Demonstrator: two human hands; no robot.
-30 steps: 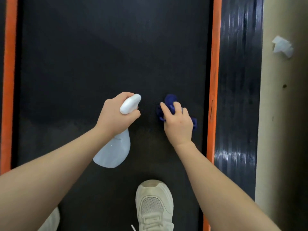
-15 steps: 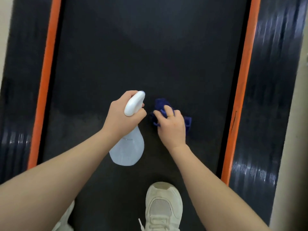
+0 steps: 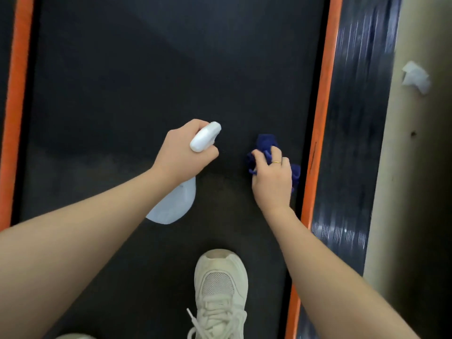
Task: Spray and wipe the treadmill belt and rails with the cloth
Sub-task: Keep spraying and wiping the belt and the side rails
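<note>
**Bottle and cloth over the treadmill belt**

Head view: the black treadmill belt [image 3: 146,81] fills most of the frame, a matte, finely grained surface that looks a shade paler and duller across its lower left part. Narrow orange strips run along both edges, the right strip [image 3: 320,133] bearing a short dark scuff mark. Outside it lies the right rail [image 3: 354,143], glossy black and ribbed lengthwise, with bright glints low down; motion blur smears the ribs. Only a sliver of the left rail shows at the frame edge. Beyond the right rail is a beige floor [image 3: 420,192] with a crumpled white scrap of paper or tissue [image 3: 415,77] lying on it.

The left hand [image 3: 181,155] grips a spray bottle [image 3: 175,204] at the neck, fingers curled round it below the smooth white oblong spray head [image 3: 205,136]; the pale, translucent, rounded body hangs below the wrist over the belt. The right hand [image 3: 272,179], a thin gold ring on one finger, has its fingers bunched on a dark blue cloth [image 3: 266,145], soft and rumpled, held down on the belt close to the right orange strip. A cream mesh-toed laced sneaker [image 3: 221,289] stands on the belt below the hands.
</note>
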